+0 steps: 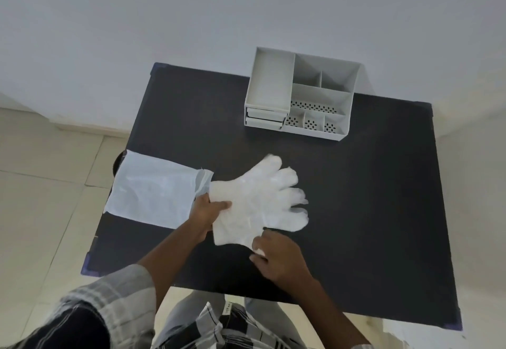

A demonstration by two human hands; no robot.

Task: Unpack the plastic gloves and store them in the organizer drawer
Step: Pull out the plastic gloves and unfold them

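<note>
— Where are the plastic gloves (260, 200)?
— Flat on the table (356, 184), outside the packet (153, 189). Left hand (209, 210) pinches the cuff; right hand (276, 257) grips the thumb, probably for folding.

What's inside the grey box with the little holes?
The organizer's open top compartments look empty. Its drawers are shut, so their insides are hidden. The gloves lie on the table.

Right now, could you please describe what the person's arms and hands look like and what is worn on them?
Both hands, the left hand and the right hand, are bare, with no gloves, rings or watch visible. The left arm wears a black, grey and white checked shirt sleeve pushed up near the elbow; only a sliver of matching cuff shows on the right forearm.
</note>
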